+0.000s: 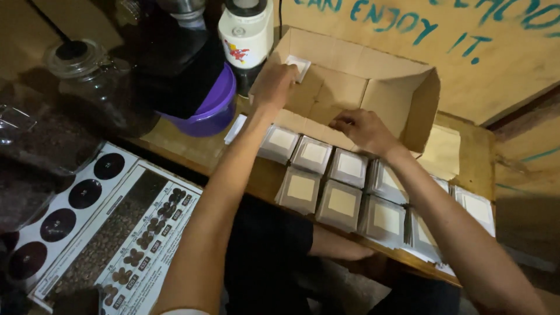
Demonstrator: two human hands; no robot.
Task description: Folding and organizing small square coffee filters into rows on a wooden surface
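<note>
Small white packet sits pinched in the fingers of your left hand, held against the inside back wall of the open cardboard box, so it stands on edge against that wall. Your right hand rests curled over the box's near edge, fingers bent and pressing the cardboard; I judge it steadies the box, though I cannot tell whether it grips anything else. The packet looks flat, squarish and pale, only a corner showing past your fingers. Just in front of the box, rows of similar flat packets with pale square labels lie overlapping on the wooden counter, close at hand for your reach. A purple bowl sits left of the box
</note>
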